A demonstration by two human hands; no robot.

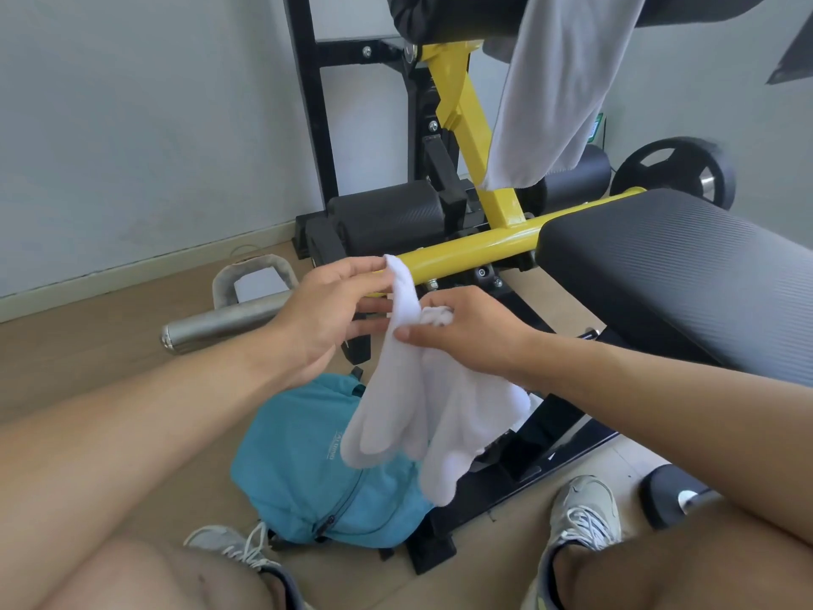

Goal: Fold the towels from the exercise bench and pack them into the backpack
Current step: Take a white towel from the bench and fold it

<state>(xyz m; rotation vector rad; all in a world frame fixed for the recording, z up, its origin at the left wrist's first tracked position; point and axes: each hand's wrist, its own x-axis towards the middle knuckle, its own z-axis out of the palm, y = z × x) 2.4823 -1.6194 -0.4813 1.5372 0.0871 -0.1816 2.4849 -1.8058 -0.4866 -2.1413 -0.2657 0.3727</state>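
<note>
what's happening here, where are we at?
A person holds a white towel in both hands: the left hand pinches its top edge, the right hand grips it lower down. It hangs unfolded above a blue backpack on the floor. A grey towel is draped over the bench's upper pad, not yet taken.

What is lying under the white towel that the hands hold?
A teal fabric backpack lies on the floor below the hanging white towel; the towel covers its right part.
</note>
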